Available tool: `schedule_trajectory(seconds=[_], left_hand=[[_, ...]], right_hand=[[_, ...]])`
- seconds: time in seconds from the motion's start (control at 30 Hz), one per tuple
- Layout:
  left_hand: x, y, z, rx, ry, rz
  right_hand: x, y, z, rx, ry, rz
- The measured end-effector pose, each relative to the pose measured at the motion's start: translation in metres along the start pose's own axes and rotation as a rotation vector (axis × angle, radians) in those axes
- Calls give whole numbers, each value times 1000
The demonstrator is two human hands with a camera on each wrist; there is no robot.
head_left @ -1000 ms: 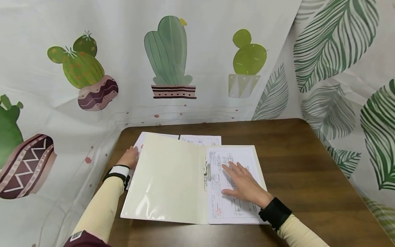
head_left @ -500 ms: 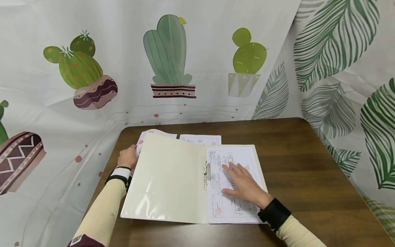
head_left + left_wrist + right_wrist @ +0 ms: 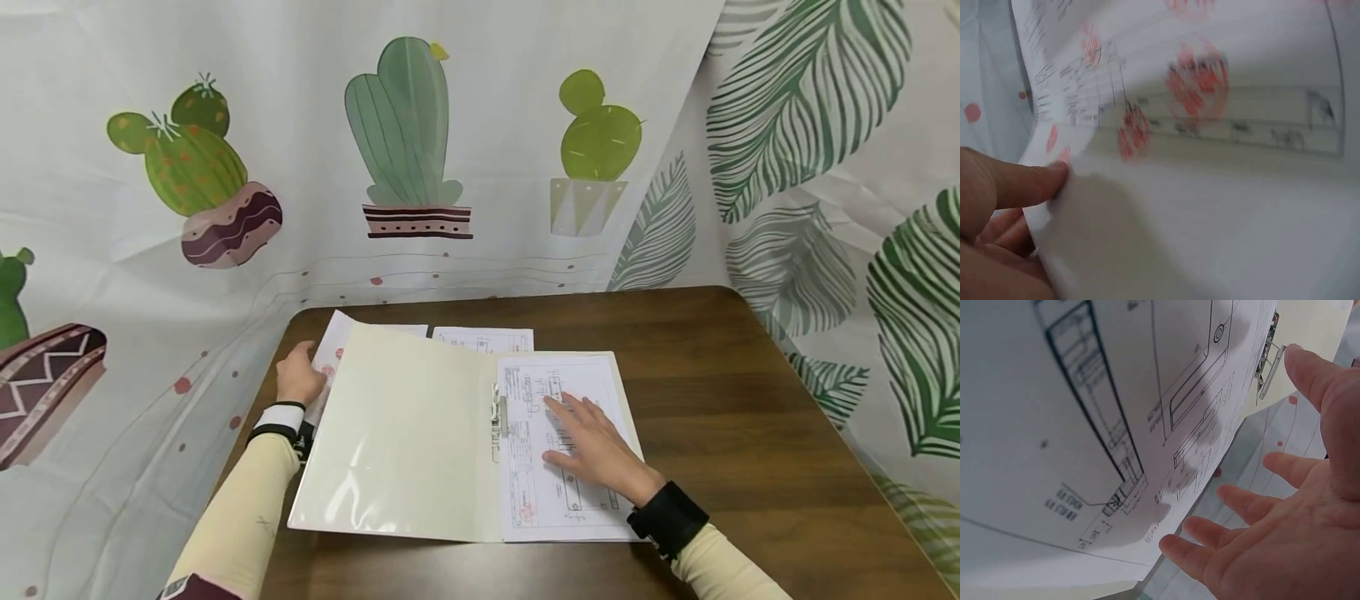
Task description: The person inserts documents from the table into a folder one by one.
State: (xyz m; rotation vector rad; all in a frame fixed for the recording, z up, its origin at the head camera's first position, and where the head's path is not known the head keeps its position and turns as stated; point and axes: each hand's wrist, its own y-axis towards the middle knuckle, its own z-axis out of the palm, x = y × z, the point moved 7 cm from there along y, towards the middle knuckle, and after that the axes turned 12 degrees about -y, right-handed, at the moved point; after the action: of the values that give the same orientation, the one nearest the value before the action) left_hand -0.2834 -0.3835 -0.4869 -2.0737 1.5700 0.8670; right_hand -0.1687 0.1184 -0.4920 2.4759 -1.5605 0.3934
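On my feed the bare left hand (image 3: 300, 379) sits slightly farther left than earlier, and the thin white paper sheet with red stamps (image 3: 327, 352) shows a sharper far corner. On the brown wood-grain table (image 3: 720, 408), the open glossy cream folder (image 3: 390, 450) raises its left cover, partly hiding that sheet. Over the white line-drawing page (image 3: 540, 504), the bare right hand (image 3: 596, 450) spreads its fingers; I can't tell if they touch. I see left thumb and fingers pinching the sheet's edge; tugging it against the cover could crease it.
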Motion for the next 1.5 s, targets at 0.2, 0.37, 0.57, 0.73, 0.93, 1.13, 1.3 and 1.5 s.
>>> schedule_trajectory(seconds=[0.2, 0.37, 0.57, 0.73, 0.93, 1.13, 1.3, 1.5], left_hand=[[-7, -6, -24, -64, -47, 13], [-22, -9, -56, -112, -64, 48], [-46, -9, -107, -214, -86, 22], [-70, -10, -145, -310, -207, -8], [-105, -16, -186, -494, -453, -26], [-154, -38, -216, -701, -727, 122], [-184, -46, -214, -626, -1112, 261], [-203, -44, -161, -336, -1271, 216]], right_hand=[[-7, -3, 2, 6, 16, 28], [-12, -6, 2, 4, 23, 43], [-19, -8, 2, 0, 26, 59], [-26, -9, 4, 19, 27, 70], [-30, -9, 5, 17, 31, 69], [-30, -9, 4, 5, 36, 71], [-31, -10, 2, -6, 65, 86], [-35, -10, 2, -9, 86, 104]])
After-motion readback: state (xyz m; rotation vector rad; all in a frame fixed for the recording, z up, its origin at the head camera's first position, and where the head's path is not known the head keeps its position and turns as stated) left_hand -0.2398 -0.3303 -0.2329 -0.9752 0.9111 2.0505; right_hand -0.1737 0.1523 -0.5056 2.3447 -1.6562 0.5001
